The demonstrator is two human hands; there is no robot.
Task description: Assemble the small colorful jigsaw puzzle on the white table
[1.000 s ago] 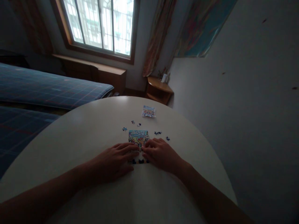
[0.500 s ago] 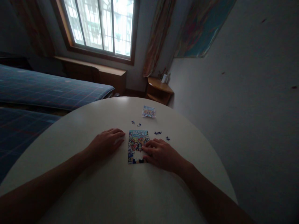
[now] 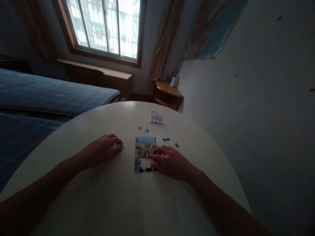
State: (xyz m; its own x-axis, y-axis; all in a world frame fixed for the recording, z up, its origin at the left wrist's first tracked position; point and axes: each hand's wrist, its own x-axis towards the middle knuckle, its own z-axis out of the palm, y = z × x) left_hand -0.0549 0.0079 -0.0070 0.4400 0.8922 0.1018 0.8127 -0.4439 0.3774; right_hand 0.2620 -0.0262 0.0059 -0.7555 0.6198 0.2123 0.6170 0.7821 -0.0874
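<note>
A small colourful jigsaw puzzle (image 3: pixel 145 153), mostly assembled, lies on the round white table (image 3: pixel 137 200). My right hand (image 3: pixel 169 162) rests on the puzzle's right edge with its fingers curled against it. To the left, my left hand (image 3: pixel 102 151) lies on the table with its fingertips closed on a small blue puzzle piece (image 3: pixel 120 147). Loose pieces lie past the puzzle at the left (image 3: pixel 142 129) and at the right (image 3: pixel 169 141).
A small printed picture card (image 3: pixel 156 117) lies near the table's far edge. A bed with a blue checked cover (image 3: pixel 49 95) stands at the left. A wooden corner stand (image 3: pixel 167 93) and a window are behind; a wall closes the right side.
My left hand left the puzzle, slid out to the left and drew a loose blue piece under its fingertips. My right hand stayed on the puzzle's right edge.
</note>
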